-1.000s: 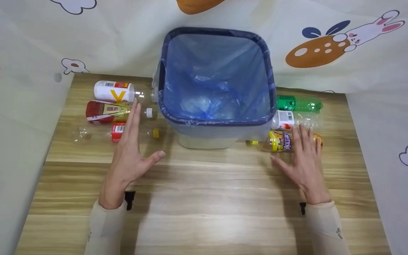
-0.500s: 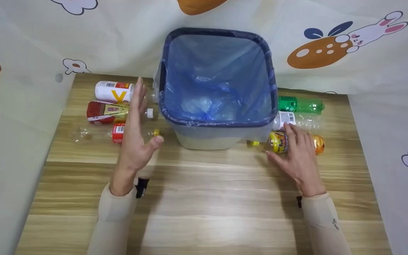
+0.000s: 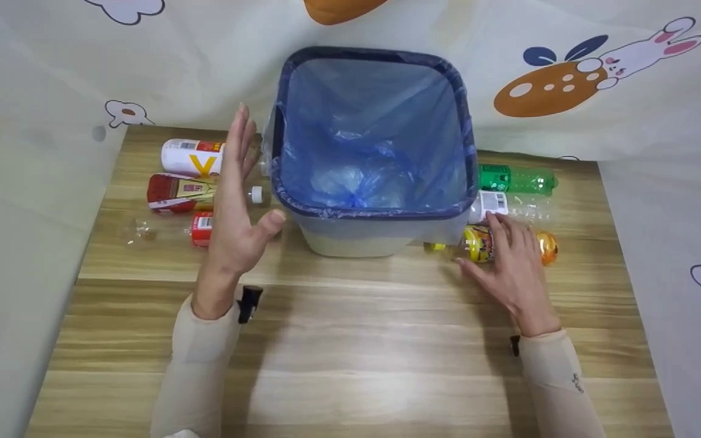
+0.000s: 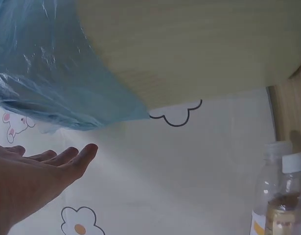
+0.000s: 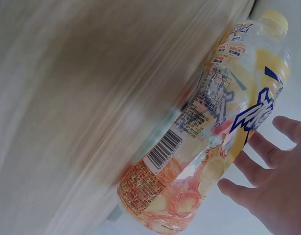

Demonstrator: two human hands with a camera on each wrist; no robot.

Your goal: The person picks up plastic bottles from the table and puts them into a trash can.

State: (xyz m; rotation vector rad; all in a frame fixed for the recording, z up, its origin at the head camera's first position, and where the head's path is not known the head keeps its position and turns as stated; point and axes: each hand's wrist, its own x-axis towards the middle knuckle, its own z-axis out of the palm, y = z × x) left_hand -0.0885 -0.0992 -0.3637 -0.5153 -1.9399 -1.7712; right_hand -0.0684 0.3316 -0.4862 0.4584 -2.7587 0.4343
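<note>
My left hand [image 3: 235, 207] is held with fingers straight and thumb out, just left of the bin [image 3: 356, 237], above the left row of bottles. In the left wrist view its fingers stand apart from the blue bag. My right hand [image 3: 516, 261] hovers low over a bottle with a yellow and orange label [image 3: 478, 244], lying on its side with its yellow cap toward the bin. In the right wrist view that bottle [image 5: 204, 127] fills the middle, and the fingers are spread beside it, lightly bent. Whether any fingertip touches it, I cannot tell.
A blue bag [image 3: 375, 121] lines the bin. On the left lie a white-labelled bottle [image 3: 186, 157], a dark-red-labelled bottle [image 3: 174, 193] and a red-labelled bottle [image 3: 201, 229]. On the right lie a green bottle [image 3: 518, 180] and a clear bottle with a white label [image 3: 490, 204]. Patterned cloth surrounds the table.
My left hand has moved forward and up alongside the bin, turning edge-on. My right hand has shifted slightly left over the yellow-labelled bottle, its fingers bending more. The bottles stay in place.
</note>
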